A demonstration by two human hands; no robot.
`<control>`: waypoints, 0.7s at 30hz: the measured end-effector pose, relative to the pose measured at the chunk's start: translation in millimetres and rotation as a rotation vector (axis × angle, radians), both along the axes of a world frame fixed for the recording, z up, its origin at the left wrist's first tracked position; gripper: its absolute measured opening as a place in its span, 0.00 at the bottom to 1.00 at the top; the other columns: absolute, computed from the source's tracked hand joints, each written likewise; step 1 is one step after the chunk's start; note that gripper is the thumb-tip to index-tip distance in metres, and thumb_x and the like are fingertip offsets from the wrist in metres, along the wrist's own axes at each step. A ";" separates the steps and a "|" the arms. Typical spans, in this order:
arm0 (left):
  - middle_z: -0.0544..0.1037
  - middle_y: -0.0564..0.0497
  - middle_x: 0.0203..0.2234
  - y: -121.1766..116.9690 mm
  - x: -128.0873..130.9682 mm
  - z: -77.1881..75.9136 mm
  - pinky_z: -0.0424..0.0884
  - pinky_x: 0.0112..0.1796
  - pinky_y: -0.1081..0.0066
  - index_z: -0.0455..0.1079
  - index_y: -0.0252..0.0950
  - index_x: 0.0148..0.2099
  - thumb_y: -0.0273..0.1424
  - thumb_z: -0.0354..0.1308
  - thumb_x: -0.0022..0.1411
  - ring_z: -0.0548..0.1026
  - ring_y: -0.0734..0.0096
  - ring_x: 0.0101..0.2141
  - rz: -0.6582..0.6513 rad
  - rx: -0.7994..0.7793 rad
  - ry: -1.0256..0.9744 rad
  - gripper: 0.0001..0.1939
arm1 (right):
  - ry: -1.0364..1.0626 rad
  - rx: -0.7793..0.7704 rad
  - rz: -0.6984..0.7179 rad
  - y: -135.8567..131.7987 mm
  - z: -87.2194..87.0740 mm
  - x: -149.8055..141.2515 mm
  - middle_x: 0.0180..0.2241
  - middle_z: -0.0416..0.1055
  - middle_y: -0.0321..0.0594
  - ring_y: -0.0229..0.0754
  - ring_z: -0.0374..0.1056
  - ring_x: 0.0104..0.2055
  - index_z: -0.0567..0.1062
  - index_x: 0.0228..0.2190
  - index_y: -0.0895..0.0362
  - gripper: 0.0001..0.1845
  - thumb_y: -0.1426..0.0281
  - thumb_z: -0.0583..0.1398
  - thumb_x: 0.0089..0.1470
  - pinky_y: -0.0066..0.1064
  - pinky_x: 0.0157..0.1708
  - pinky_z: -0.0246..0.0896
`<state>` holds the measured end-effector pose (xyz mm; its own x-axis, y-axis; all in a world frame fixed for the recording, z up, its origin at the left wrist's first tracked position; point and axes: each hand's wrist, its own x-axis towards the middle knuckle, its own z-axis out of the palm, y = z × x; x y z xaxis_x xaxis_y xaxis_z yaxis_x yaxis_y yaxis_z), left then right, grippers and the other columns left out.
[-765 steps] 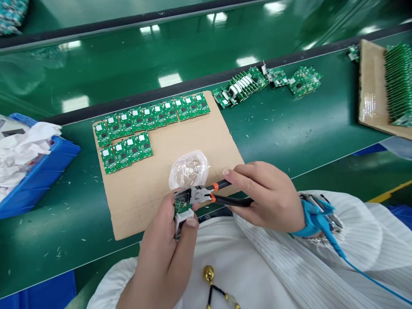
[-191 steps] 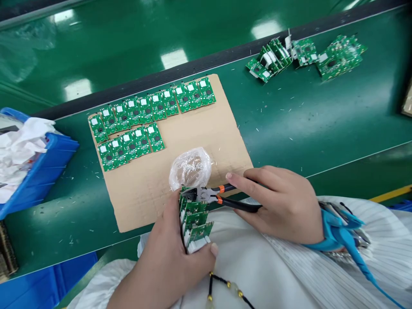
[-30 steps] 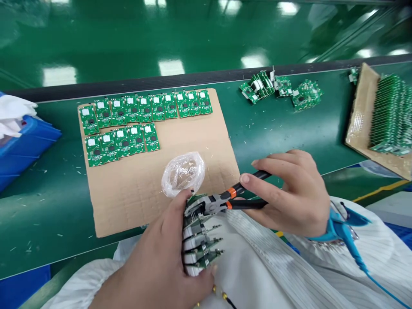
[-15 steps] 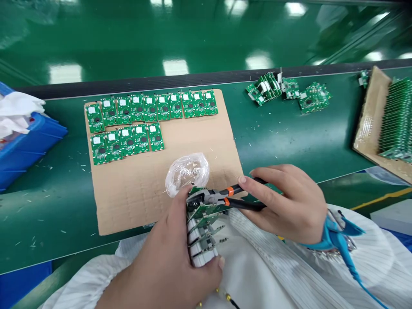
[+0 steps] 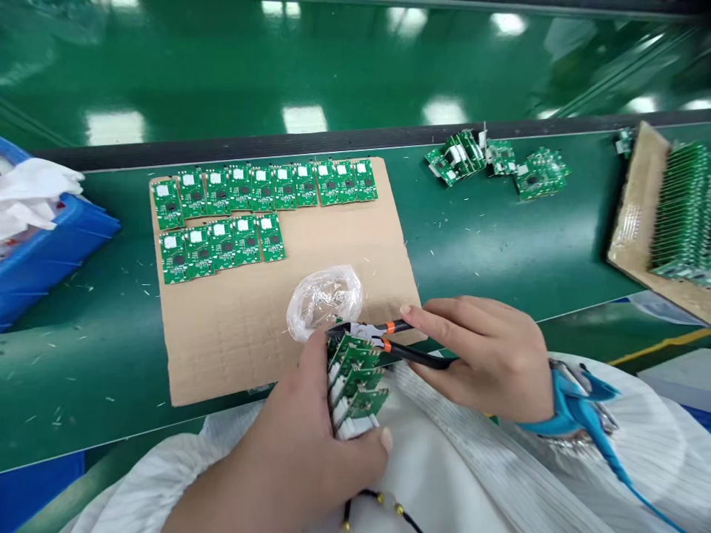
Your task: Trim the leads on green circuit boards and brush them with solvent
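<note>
Green circuit-board stack (image 5: 355, 377): several boards with white connectors, tilted on edge, clasped in the left hand (image 5: 300, 437), whose fingers wrap closely around it and press it together; the stack sits at the hand's right side, above the lap.

Right hand (image 5: 483, 363): fingers closed, pinching black-handled side cutters (image 5: 408, 348) with orange collars; their jaws reach the stack's top board.

Also present:
- Clear plastic bag (image 5: 325, 302), bunched, just beyond the stack, on a brown cardboard sheet (image 5: 233, 348).
- Two rows of green boards (image 5: 261, 200) on that sheet.
- Loose board heap (image 5: 500, 159) on a green bench mat (image 5: 489, 252).
- Boards standing in rows (image 5: 683, 215) on a second cardboard piece (image 5: 627, 222).
- Blue plastic bin (image 5: 55, 259) holding white cloth (image 5: 33, 196).
- Blue wrist strap (image 5: 578, 414) on the right wrist.
</note>
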<state>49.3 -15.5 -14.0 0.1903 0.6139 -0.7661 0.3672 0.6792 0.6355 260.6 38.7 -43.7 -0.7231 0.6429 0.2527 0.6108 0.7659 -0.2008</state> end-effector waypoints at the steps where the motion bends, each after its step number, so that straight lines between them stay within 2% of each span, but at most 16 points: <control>1: 0.74 0.52 0.33 1.6 -1.5 0.5 0.70 0.34 0.63 0.60 0.41 0.49 0.32 0.58 0.46 0.72 0.58 0.36 -0.019 -0.026 -0.030 0.25 | -0.014 -0.018 0.002 -0.5 -0.8 0.3 0.32 0.75 0.41 0.40 0.69 0.28 0.70 0.44 0.56 0.18 0.69 0.61 0.49 0.31 0.26 0.61; 3: 0.74 0.53 0.32 3.5 -3.9 0.4 0.69 0.33 0.65 0.62 0.42 0.45 0.31 0.57 0.48 0.72 0.58 0.37 -0.045 -0.066 -0.073 0.20 | -0.051 -0.047 0.005 -1.0 -1.8 0.9 0.32 0.75 0.42 0.41 0.69 0.29 0.71 0.44 0.56 0.17 0.69 0.60 0.50 0.32 0.26 0.61; 5: 0.74 0.53 0.33 3.9 -4.7 -0.3 0.69 0.35 0.64 0.62 0.42 0.45 0.31 0.57 0.48 0.72 0.56 0.39 -0.054 -0.074 -0.110 0.20 | -0.082 -0.030 0.006 -0.3 -1.0 1.4 0.32 0.74 0.43 0.42 0.68 0.29 0.72 0.44 0.56 0.17 0.67 0.60 0.51 0.33 0.27 0.60; 9: 0.74 0.54 0.39 1.3 -3.6 -1.4 0.69 0.40 0.63 0.59 0.46 0.54 0.29 0.58 0.46 0.69 0.53 0.48 0.018 -0.018 -0.151 0.31 | -0.113 0.151 -0.044 5.9 4.5 4.9 0.34 0.71 0.46 0.46 0.67 0.32 0.72 0.43 0.56 0.18 0.64 0.62 0.50 0.37 0.31 0.57; 13: 0.73 0.51 0.47 -6.6 -5.5 -6.0 0.68 0.45 0.60 0.52 0.47 0.61 0.31 0.60 0.46 0.68 0.52 0.51 -0.032 0.028 -0.111 0.40 | -0.140 0.270 -0.173 14.6 4.7 17.0 0.37 0.70 0.47 0.50 0.67 0.36 0.70 0.46 0.55 0.23 0.62 0.63 0.48 0.39 0.34 0.57; 17: 0.73 0.48 0.49 -16.6 -6.6 -9.8 0.68 0.47 0.54 0.50 0.47 0.63 0.37 0.62 0.44 0.70 0.49 0.49 -0.036 0.153 0.081 0.44 | -0.133 0.204 -0.331 21.9 -6.4 37.3 0.38 0.70 0.50 0.52 0.67 0.38 0.69 0.49 0.58 0.27 0.61 0.62 0.47 0.40 0.34 0.60; 21: 0.76 0.48 0.45 -20.0 -1.7 -3.4 0.69 0.44 0.51 0.54 0.46 0.60 0.37 0.59 0.43 0.73 0.48 0.45 -0.023 0.208 0.259 0.40 | -0.151 0.067 -0.483 26.5 -22.3 58.2 0.39 0.71 0.51 0.55 0.67 0.40 0.70 0.50 0.59 0.31 0.58 0.62 0.45 0.42 0.35 0.62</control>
